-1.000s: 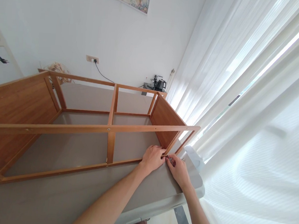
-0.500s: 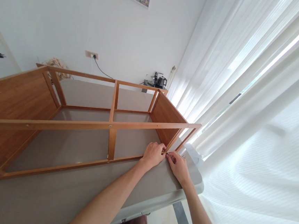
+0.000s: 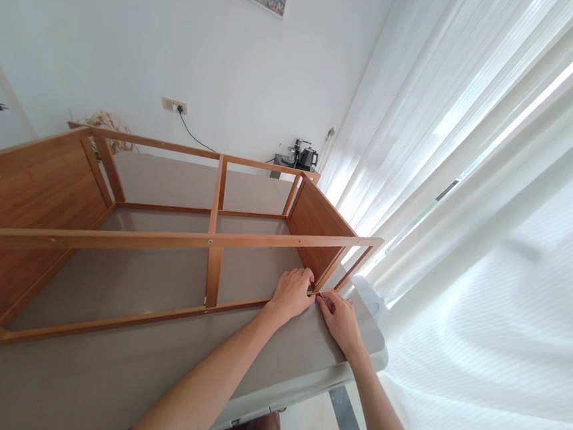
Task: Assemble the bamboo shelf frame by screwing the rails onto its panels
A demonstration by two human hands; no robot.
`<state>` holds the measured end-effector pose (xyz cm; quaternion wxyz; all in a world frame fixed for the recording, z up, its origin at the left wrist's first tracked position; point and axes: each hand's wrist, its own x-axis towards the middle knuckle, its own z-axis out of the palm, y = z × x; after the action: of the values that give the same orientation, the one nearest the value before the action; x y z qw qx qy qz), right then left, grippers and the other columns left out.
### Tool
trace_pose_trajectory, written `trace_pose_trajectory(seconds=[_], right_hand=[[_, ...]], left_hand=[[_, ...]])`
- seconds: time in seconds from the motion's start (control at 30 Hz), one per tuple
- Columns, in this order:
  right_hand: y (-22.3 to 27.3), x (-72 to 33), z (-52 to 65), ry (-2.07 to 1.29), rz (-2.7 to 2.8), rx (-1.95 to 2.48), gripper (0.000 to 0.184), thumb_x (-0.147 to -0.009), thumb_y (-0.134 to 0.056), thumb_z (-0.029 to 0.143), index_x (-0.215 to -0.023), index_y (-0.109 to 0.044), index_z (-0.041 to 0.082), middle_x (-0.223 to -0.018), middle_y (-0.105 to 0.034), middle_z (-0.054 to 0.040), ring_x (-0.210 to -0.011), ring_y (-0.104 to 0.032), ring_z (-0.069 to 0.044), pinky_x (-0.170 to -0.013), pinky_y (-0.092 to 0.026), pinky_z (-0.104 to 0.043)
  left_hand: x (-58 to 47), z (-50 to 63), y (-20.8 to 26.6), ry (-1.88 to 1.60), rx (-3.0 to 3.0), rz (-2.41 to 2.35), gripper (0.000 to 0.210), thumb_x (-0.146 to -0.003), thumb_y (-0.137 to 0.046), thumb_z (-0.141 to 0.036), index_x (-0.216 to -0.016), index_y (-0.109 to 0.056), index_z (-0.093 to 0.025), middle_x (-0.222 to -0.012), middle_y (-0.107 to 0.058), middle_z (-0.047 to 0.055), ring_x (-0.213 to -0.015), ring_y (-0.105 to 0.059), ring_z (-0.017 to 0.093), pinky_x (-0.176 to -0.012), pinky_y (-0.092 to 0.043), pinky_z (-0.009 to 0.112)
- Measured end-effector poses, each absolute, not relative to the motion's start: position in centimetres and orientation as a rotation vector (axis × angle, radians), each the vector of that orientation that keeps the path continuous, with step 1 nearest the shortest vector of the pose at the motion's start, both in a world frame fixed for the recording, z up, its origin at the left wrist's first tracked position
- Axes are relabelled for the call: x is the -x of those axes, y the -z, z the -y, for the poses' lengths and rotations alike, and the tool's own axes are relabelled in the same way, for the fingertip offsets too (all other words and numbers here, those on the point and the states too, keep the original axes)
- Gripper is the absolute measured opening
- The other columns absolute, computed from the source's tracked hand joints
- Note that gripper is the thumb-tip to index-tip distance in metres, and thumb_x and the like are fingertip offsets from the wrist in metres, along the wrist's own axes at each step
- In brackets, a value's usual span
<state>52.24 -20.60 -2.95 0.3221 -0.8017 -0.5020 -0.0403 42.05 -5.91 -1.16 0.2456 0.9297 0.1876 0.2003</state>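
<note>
A wooden frame (image 3: 259,241) with open rails and solid end panels lies on a grey-covered surface. My left hand (image 3: 292,293) is closed around its near lower rail, close to the right-hand corner post. Just right of it, my right hand (image 3: 340,319) pinches a thin metal rod that looks like a hex key (image 3: 326,301). The rod's tip points at the rail by that corner; whether it sits in a bolt is too small to tell. Beside both hands stands the right end panel (image 3: 323,221). My left fingertips are partly hidden behind the rail.
Several small metal pieces (image 3: 350,301) lie right of my right hand. White curtains (image 3: 460,290) hang along the right side. A black kettle (image 3: 308,157) stands on a small table at the back, and a wall socket (image 3: 174,105) has a cable plugged in.
My left hand's fingers have shifted slightly along the corner and lifted a little. My right hand stays at the same corner with the rod. The whole view has drifted slightly.
</note>
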Motion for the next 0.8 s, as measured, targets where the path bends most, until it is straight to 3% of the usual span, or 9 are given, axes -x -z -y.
trace_pose_trajectory(seconds=[0.2, 0.43, 0.8], right_hand=[[3.0, -52.3, 20.8, 0.085, 1.333, 2.110, 0.031, -0.098, -0.042, 0.040, -0.098, -0.068, 0.024, -0.087, -0.070, -0.0046, -0.076, -0.064, -0.021, -0.073, -0.049, -0.033], [3.6, -52.6, 20.8, 0.075, 1.308, 2.166, 0.029, -0.098, -0.044, 0.043, -0.097, -0.066, 0.024, -0.091, -0.071, -0.0050, -0.075, -0.063, -0.021, -0.070, -0.049, -0.032], [3.4, -52.4, 20.9, 0.068, 1.271, 2.279, 0.026, -0.098, -0.048, 0.043, -0.100, -0.066, 0.025, -0.085, -0.068, -0.0015, -0.068, -0.060, -0.016, -0.067, -0.049, -0.028]], left_hand=[[-41.9, 5.9, 1.6, -0.497, -2.639, -0.456, 0.014, -0.082, -0.067, -0.034, -0.086, -0.069, -0.020, -0.098, -0.069, 0.008, -0.101, -0.061, 0.026, -0.090, -0.047, 0.038], [-41.0, 4.5, 1.2, -0.418, -2.633, -0.247, 0.010, -0.086, -0.060, -0.024, -0.093, -0.066, -0.019, -0.099, -0.070, 0.007, -0.099, -0.061, 0.023, -0.090, -0.048, 0.034], [-41.1, 3.0, 2.2, -0.400, -2.481, -0.140, 0.014, -0.089, -0.061, -0.031, -0.095, -0.071, -0.022, -0.114, -0.068, 0.004, -0.108, -0.059, 0.022, -0.098, -0.046, 0.036]])
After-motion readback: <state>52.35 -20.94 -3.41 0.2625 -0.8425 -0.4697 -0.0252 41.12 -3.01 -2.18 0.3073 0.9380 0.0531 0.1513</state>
